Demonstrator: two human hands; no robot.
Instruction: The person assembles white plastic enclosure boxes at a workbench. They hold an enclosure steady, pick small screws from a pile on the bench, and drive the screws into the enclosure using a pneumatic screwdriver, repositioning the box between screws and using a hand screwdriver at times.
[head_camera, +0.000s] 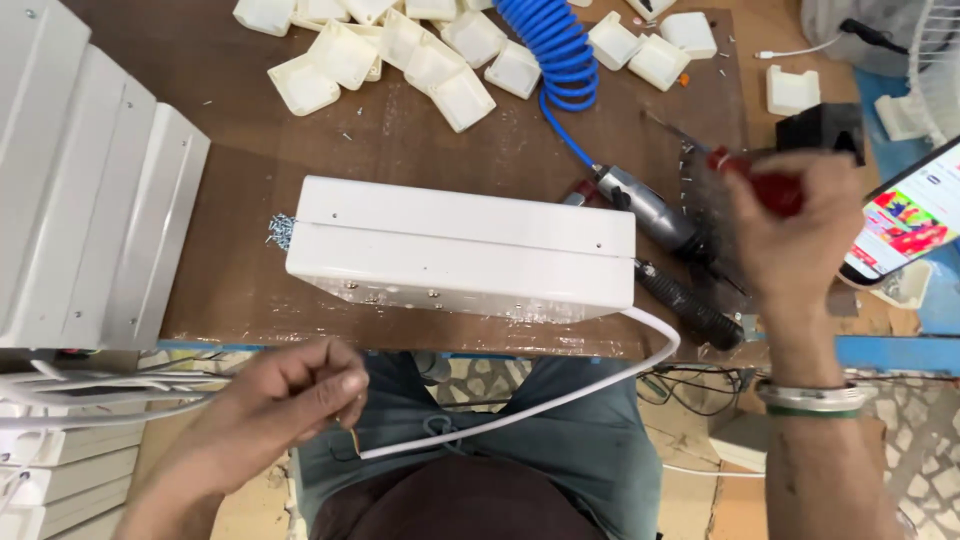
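Brown workbench (250, 230), left hand (275, 405) fingers pinching white cable (560, 395) end, raised right hand (795, 235) gripping red-handled screwdriver (765, 185)

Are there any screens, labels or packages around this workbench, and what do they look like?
Phone screen: at the right edge, beside the right hand, tilted; a lit rectangle showing bright red, yellow and white pictures.
No packages, labels or signs show; the white box on the bench is plain on the sides in view.
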